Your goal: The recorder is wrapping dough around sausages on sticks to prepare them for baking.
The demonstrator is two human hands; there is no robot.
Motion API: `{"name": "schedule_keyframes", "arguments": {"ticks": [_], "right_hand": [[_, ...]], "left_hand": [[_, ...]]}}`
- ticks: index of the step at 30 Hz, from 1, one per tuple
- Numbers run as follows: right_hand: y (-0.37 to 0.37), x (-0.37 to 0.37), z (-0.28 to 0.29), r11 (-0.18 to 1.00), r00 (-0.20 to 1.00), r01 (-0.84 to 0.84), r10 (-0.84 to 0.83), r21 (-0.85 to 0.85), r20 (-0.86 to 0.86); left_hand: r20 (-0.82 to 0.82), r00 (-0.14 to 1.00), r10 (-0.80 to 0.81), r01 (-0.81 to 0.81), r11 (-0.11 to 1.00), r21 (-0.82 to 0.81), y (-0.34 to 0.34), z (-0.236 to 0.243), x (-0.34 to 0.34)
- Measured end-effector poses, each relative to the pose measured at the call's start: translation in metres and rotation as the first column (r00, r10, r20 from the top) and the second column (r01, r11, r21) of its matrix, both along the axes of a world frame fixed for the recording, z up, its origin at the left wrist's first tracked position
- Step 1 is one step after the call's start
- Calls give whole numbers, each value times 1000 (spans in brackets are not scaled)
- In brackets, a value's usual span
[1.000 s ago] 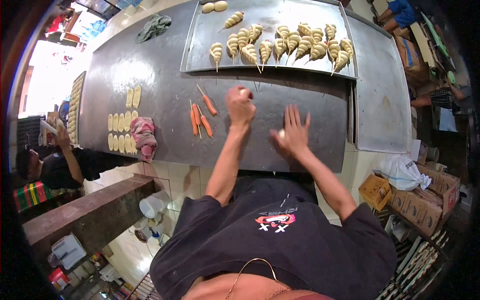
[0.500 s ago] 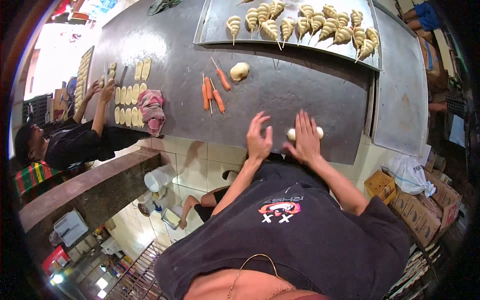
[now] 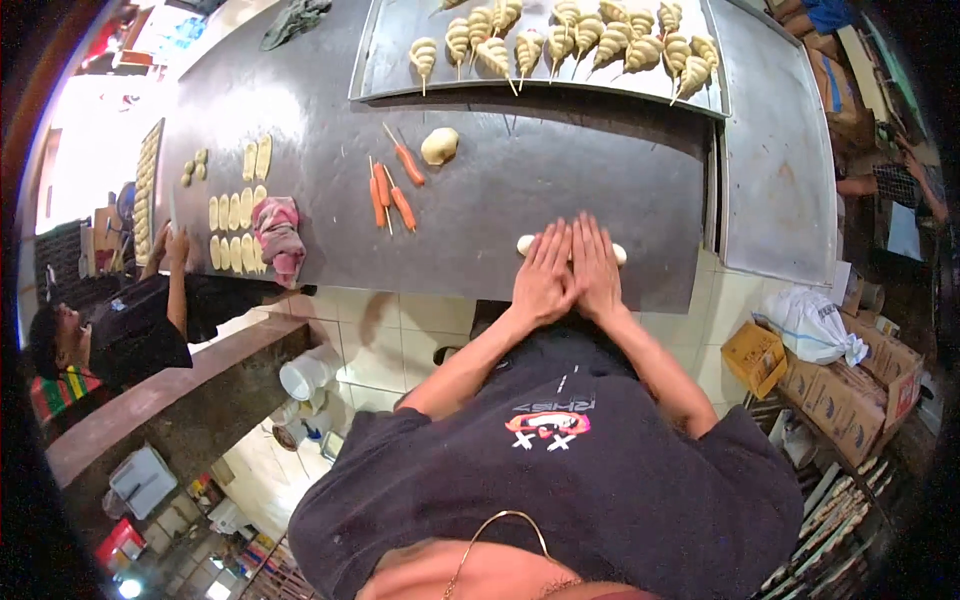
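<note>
My left hand (image 3: pixel 543 280) and my right hand (image 3: pixel 598 265) lie side by side on a pale dough roll (image 3: pixel 620 253), fingers stretched out over it, near the front edge of the dark table (image 3: pixel 640 180); the roll's middle is hidden under them. A lump of dough (image 3: pixel 439 147) sits farther back, left of my hands. Beside it lie several orange sausages (image 3: pixel 403 208) on sticks. At the back, a large metal tray (image 3: pixel 728 100) holds several spiral dough-wrapped sticks (image 3: pixel 530 48).
Left on the table are flattened dough pieces (image 3: pixel 235 210), a pink cloth (image 3: pixel 280 235) and a green cloth (image 3: pixel 296 22). A co-worker (image 3: pixel 110 325) works at the left end. A bare metal sheet (image 3: pixel 775 170) is at right, boxes (image 3: pixel 830 390) below it.
My left hand has left the lump, now resting farther back on the table, and moved down and right beside my right hand. The dough under my hands looks longer.
</note>
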State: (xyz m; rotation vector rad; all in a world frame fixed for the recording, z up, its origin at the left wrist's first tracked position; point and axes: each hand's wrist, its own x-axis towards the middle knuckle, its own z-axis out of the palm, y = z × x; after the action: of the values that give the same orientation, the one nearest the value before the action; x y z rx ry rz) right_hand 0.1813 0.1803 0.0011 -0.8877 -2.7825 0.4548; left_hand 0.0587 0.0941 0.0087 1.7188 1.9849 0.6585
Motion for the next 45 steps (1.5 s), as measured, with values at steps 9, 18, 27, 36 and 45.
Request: {"name": "schedule_keyframes", "arguments": {"ticks": [9,18,27,36,45], "right_hand": [[141,-92,4,868,885,464,-463,174,-50],[-4,62,17,999,987,-14,20,-38,161],[174,-50,16,886,872,445,-462,129,162],[11,98,22,994,987,63,-49,-86,154],[185,1,9,927,904,362,-374,95,208]], "left_hand": [[-379,781,496,-472,867,163,119,-1,-92],[-289,956,46,-73,994,-81,-49,12,-46],[-460,757,464,-400,886,235,104,11,-148],[-312,944,102,-137,986,-92,-72,10,-79],[-493,802,338,-270,941,206,56,-4,-175]]}}
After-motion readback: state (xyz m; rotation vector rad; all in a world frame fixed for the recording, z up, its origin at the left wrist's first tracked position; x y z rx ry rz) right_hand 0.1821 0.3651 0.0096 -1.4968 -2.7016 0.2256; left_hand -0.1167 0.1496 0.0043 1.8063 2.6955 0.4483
